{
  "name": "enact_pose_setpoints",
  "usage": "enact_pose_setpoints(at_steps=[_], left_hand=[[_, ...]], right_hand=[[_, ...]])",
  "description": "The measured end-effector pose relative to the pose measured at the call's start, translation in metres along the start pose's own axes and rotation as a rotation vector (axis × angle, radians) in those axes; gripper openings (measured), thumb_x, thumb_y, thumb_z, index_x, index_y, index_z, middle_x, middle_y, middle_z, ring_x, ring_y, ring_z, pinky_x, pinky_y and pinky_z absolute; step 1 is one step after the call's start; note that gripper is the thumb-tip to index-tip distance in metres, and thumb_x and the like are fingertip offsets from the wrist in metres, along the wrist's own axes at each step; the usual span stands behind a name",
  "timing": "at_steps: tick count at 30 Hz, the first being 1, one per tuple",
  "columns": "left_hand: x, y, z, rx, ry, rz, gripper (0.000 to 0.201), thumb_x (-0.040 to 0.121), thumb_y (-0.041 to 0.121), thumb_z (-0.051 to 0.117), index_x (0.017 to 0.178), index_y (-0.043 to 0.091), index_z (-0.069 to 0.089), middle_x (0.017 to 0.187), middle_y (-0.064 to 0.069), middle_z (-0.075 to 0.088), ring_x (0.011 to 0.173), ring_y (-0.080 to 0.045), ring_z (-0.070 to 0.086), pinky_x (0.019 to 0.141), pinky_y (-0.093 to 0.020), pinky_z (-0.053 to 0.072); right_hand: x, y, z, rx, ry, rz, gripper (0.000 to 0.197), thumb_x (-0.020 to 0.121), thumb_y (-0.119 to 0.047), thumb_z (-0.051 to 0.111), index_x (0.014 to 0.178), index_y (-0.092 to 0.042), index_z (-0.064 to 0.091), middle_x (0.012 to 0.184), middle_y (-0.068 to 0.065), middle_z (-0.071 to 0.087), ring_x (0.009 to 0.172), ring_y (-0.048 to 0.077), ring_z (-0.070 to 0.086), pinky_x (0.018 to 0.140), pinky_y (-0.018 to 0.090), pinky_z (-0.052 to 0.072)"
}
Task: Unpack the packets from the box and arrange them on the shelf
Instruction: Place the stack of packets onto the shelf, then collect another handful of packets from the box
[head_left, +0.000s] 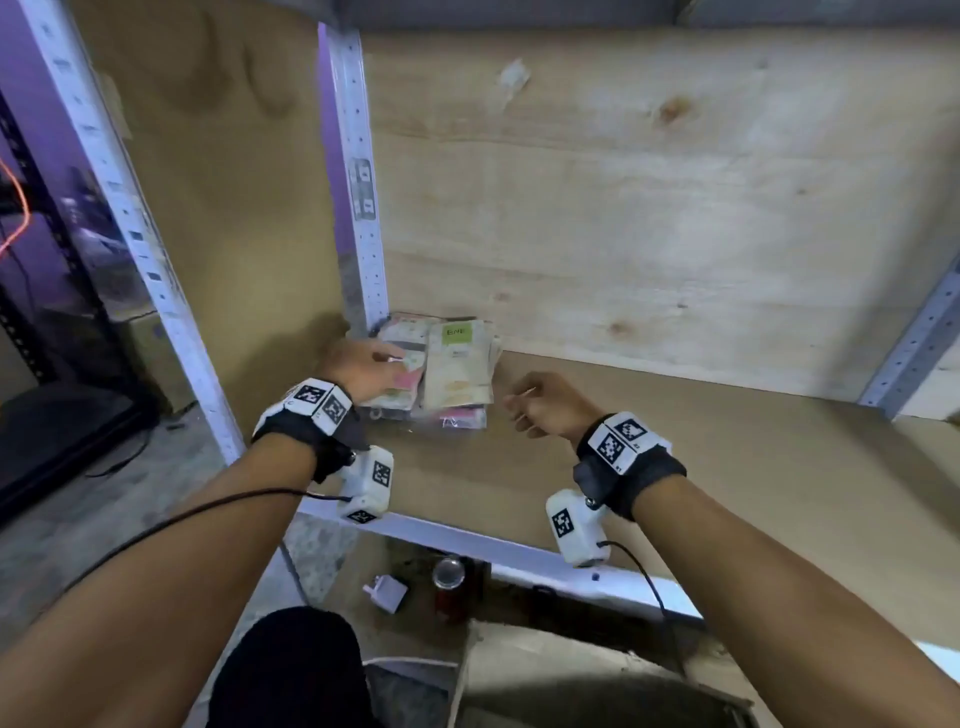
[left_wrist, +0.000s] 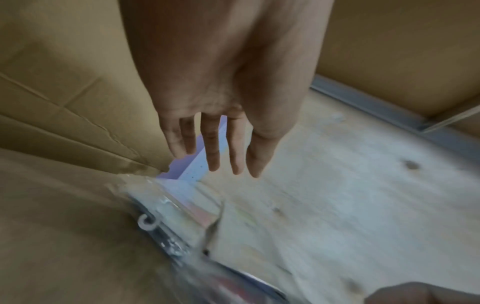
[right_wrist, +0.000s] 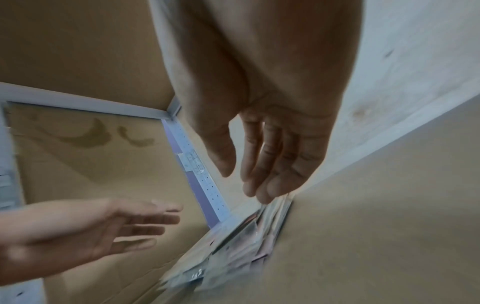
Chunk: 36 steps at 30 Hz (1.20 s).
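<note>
The left hand (head_left: 363, 366) hovers over the packets (head_left: 441, 371), fingers straight, holding nothing. The right hand (head_left: 545, 405), loosely open and empty, hangs just beside them. The packets lie stacked in the shelf's (head_left: 675, 447) back left corner.

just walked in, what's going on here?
A person is stocking a shelf. A small pile of packets lies in its back left corner. Both hands are empty with relaxed fingers: the left hand is over the pile's left edge, the right hand just to the pile's right. An opened cardboard box sits below.
</note>
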<state>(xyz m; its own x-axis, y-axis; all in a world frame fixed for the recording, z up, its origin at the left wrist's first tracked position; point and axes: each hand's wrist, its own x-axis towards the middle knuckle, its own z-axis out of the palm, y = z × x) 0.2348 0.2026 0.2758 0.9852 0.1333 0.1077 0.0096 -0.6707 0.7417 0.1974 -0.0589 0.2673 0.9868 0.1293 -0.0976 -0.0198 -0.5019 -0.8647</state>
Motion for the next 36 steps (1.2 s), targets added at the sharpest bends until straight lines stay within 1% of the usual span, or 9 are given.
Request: enact_pose_setpoints(at_steps=[3, 7, 11, 17, 20, 24, 28, 33, 36], left_hand=[[-0.056, 0.025, 0.009, -0.105, 0.004, 0.094, 0.014, 0.088, 0.016, 0.071, 0.102, 0.017, 0.076, 0.104, 0.002, 0.070, 0.092, -0.015, 0.065, 0.071, -0.015, 0.049], [-0.127, 0.045, 0.025, -0.146, -0.046, 0.170, 0.020, 0.087, 0.017, 0.073, 0.106, 0.011, 0.076, 0.112, -0.001, 0.072, 0.105, -0.015, 0.064, 0.095, -0.022, 0.047], [-0.188, 0.049, 0.047, -0.167, -0.128, 0.157, 0.016, 0.089, 0.026, 0.071, 0.100, 0.016, 0.075, 0.102, -0.003, 0.071, 0.096, -0.019, 0.065, 0.090, -0.030, 0.050], [-0.260, 0.022, 0.102, -0.254, -0.281, 0.042, 0.024, 0.094, 0.026, 0.065, 0.072, 0.017, 0.066, 0.065, 0.000, 0.067, 0.053, -0.009, 0.060, 0.053, -0.016, 0.048], [-0.289, 0.000, 0.137, -0.200, -0.409, 0.020, 0.022, 0.096, 0.024, 0.062, 0.077, 0.014, 0.068, 0.068, -0.002, 0.068, 0.061, -0.015, 0.062, 0.056, -0.016, 0.050], [-0.309, -0.030, 0.182, -0.111, -0.623, -0.070, 0.025, 0.098, 0.024, 0.059, 0.094, 0.002, 0.071, 0.081, -0.011, 0.069, 0.069, -0.021, 0.061, 0.061, -0.025, 0.053], [-0.310, -0.052, 0.221, 0.104, -0.773, -0.090, 0.027, 0.095, 0.031, 0.063, 0.095, 0.007, 0.075, 0.089, -0.011, 0.075, 0.078, -0.025, 0.071, 0.076, -0.031, 0.058], [-0.303, -0.079, 0.258, 0.176, -0.910, -0.269, 0.021, 0.094, 0.026, 0.064, 0.093, 0.007, 0.073, 0.089, -0.009, 0.074, 0.066, -0.020, 0.066, 0.061, -0.026, 0.056], [-0.296, -0.094, 0.270, 0.192, -0.926, -0.319, 0.022, 0.094, 0.021, 0.061, 0.097, 0.002, 0.073, 0.100, -0.015, 0.076, 0.081, -0.027, 0.072, 0.077, -0.035, 0.061]], right_hand=[[-0.056, 0.009, -0.005, -0.003, -0.043, -0.003, 0.007, 0.091, -0.002, 0.058, 0.095, -0.007, 0.062, 0.076, 0.002, 0.066, 0.065, 0.023, 0.058, 0.060, 0.029, 0.048], [-0.131, 0.031, -0.006, -0.046, -0.079, 0.013, 0.005, 0.092, -0.003, 0.059, 0.098, -0.003, 0.060, 0.075, 0.005, 0.067, 0.064, 0.023, 0.058, 0.057, 0.028, 0.048], [-0.201, 0.058, -0.004, -0.082, -0.091, 0.019, 0.001, 0.094, -0.005, 0.060, 0.094, -0.005, 0.060, 0.077, 0.012, 0.065, 0.060, 0.021, 0.057, 0.057, 0.029, 0.048], [-0.276, 0.121, 0.010, -0.366, -0.263, 0.118, 0.017, 0.094, -0.003, 0.051, 0.097, -0.005, 0.068, 0.082, 0.007, 0.071, 0.069, 0.019, 0.067, 0.072, 0.034, 0.057], [-0.283, 0.150, 0.017, -0.406, -0.347, 0.194, 0.019, 0.098, -0.004, 0.049, 0.102, 0.000, 0.067, 0.087, 0.009, 0.070, 0.072, 0.019, 0.066, 0.080, 0.039, 0.058], [-0.268, 0.183, 0.029, -0.456, -0.380, 0.252, 0.018, 0.097, -0.007, 0.053, 0.102, -0.003, 0.070, 0.085, 0.006, 0.070, 0.064, 0.011, 0.063, 0.066, 0.024, 0.054], [-0.242, 0.221, 0.048, -0.488, -0.433, 0.321, 0.022, 0.096, -0.003, 0.051, 0.108, 0.002, 0.069, 0.098, 0.017, 0.071, 0.083, 0.030, 0.068, 0.075, 0.034, 0.057], [-0.216, 0.273, 0.080, -0.525, -0.469, 0.443, 0.022, 0.093, -0.011, 0.051, 0.093, -0.004, 0.072, 0.093, 0.016, 0.074, 0.069, 0.026, 0.068, 0.067, 0.036, 0.060], [-0.206, 0.296, 0.099, -0.608, -0.527, 0.474, 0.018, 0.094, -0.019, 0.057, 0.089, -0.007, 0.070, 0.099, 0.014, 0.075, 0.073, 0.025, 0.069, 0.065, 0.030, 0.055]])
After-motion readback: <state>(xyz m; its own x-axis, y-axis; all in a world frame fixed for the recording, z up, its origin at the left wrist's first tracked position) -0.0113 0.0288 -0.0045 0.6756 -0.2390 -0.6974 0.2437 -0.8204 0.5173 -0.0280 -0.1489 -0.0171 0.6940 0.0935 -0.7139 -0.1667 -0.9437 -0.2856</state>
